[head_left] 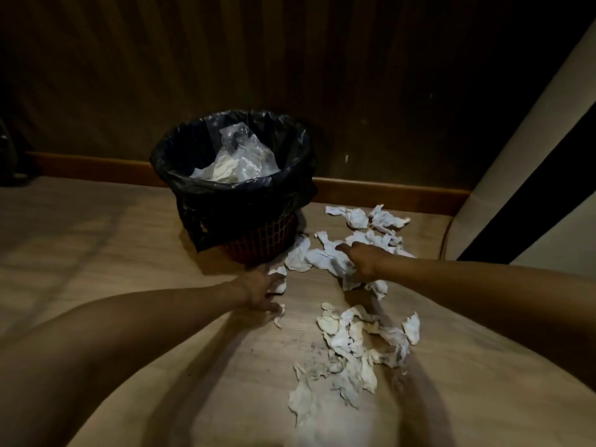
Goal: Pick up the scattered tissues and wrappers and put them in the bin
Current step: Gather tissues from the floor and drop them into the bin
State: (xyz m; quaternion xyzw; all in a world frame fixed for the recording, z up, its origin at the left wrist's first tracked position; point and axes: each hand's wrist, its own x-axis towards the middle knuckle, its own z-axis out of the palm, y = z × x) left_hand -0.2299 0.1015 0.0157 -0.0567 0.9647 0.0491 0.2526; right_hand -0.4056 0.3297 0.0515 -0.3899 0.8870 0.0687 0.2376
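**Gathering stage: both hands down among the tissues**

While most tissues (348, 359) lie loose on the wooden floor (96, 253) right of the bin (235, 185), the left hand (258, 290) curls round a small crumpled tissue (280, 282); the right hand (362, 261) lies on a larger crumpled piece (325, 258), grip unclear. Plastic wrappers (237, 159) already sit inside the bin. Next, probably: close, lift, carry over the rim

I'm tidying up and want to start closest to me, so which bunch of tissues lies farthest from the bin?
The big tissue heap nearest the camera, lower right on the floor, past both hands; the other bunches lie nearer the bin.
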